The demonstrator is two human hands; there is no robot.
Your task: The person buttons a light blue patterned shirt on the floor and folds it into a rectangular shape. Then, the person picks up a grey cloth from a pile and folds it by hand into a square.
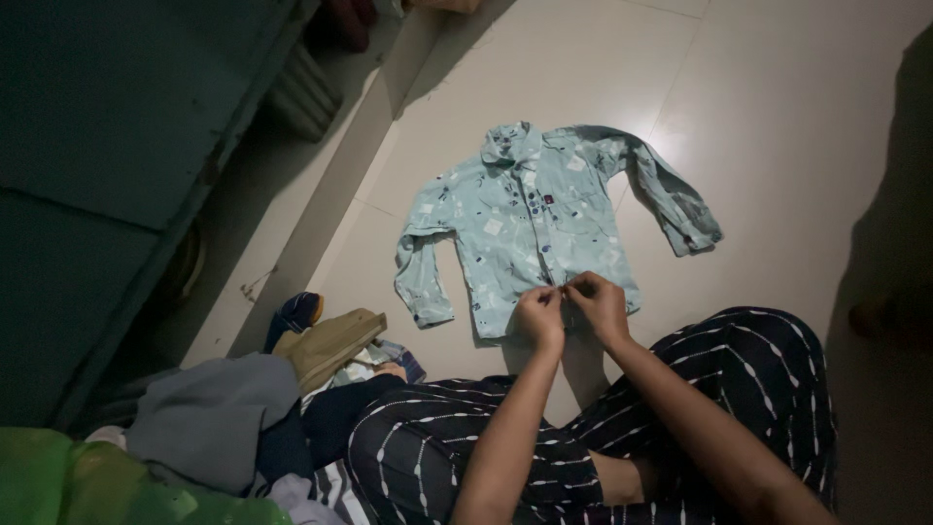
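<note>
So from the head camera, you've got a small light-blue printed shirt spread flat on the pale tiled floor, collar pointing away from you, both sleeves flopped out to the sides, the far one bent down toward the tile seam. Your left hand and right hand are both down at the bottom hem, right at the middle placket, fingertips of each pinched together on the fabric edge and nearly touching each other. Your hands and forearms cover the lowest bit of the front, so I can't tell whether it's a button you're gripping or just cloth. Your knees in the dark striped trousers sit just below the hem, touching nothing on the shirt. Off to your left there's a heap of clothes, grey and navy stuff with a tan piece on top, well apart from the shirt. A green thing fills the bottom left corner, and dark teal furniture runs along the left edge. Lighting is dim, with a big shadow on the right side.
</note>
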